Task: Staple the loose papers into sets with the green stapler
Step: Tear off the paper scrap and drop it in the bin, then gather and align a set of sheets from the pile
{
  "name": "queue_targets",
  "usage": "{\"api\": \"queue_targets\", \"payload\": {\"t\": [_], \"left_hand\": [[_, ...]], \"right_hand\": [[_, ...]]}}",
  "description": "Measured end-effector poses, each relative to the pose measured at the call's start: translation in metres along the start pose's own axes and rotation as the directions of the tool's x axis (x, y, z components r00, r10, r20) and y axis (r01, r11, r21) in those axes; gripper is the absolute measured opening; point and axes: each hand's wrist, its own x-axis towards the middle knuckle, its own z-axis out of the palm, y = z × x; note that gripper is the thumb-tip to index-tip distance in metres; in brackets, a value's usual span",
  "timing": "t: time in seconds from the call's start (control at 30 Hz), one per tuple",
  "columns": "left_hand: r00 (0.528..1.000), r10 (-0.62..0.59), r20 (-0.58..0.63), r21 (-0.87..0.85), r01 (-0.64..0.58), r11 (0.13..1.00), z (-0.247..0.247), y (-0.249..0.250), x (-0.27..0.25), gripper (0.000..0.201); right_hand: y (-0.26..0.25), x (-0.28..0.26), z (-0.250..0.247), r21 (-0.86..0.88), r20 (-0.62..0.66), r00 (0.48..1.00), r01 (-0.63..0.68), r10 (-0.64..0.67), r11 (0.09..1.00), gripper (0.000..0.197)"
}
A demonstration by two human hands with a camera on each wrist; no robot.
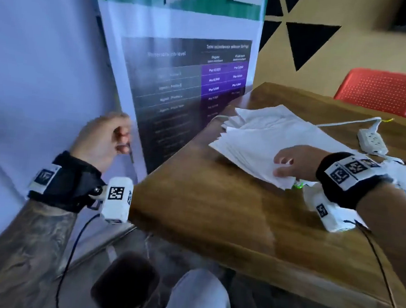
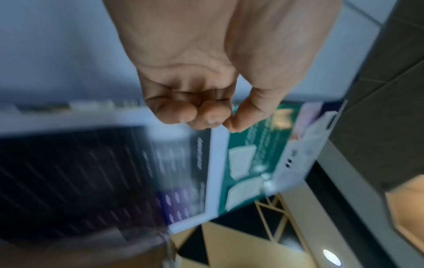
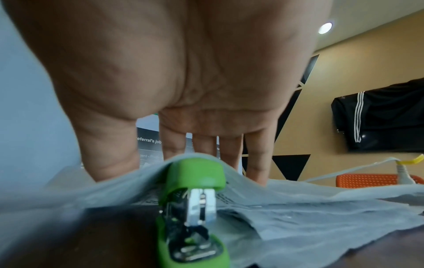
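Note:
A fanned stack of white papers [image 1: 266,139] lies on the wooden table [image 1: 216,215]. My right hand [image 1: 284,165] rests flat on the stack's near corner, fingers straight. The green stapler [image 1: 298,185] peeks out from under that corner, just below my palm. In the right wrist view the stapler [image 3: 192,199] lies on the table pointing toward the camera, with a paper sheet [image 3: 321,214] draped over its top, and my fingers [image 3: 231,150] press the sheet behind it. My left hand [image 1: 123,137] hangs in the air left of the table. Its fingers [image 2: 183,112] are curled in with the thumb touching them, and nothing shows in them.
A printed banner [image 1: 178,79] stands just past the table's left corner, close to my left hand. A white power strip [image 1: 371,141] with its cable lies at the back right. A red chair [image 1: 379,90] sits behind the table. My knee [image 1: 200,297] is below the front edge.

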Motion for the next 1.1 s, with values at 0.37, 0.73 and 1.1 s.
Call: {"api": "queue_targets", "payload": {"t": [0.37,0.73,1.1], "left_hand": [[0.737,-0.552,-0.39,0.656,0.643,0.395,-0.177,-0.252,-0.101,0.017],[0.682,-0.535,-0.498,0.271,0.709,0.651,-0.17,-0.27,-0.095,0.035],[0.974,0.108,-0.199,0.397,-0.021,0.918,-0.053,-0.014,0.013,0.021]], "right_hand": [[0.007,0.021,0.017,0.128,-0.058,0.998,-0.025,0.033,0.991,0.072],[-0.005,0.008,0.012,0.171,-0.098,0.994,-0.031,0.048,0.985,0.03],[-0.021,-0.017,0.01,0.099,0.094,0.995,-0.047,0.038,0.994,0.098]]}}
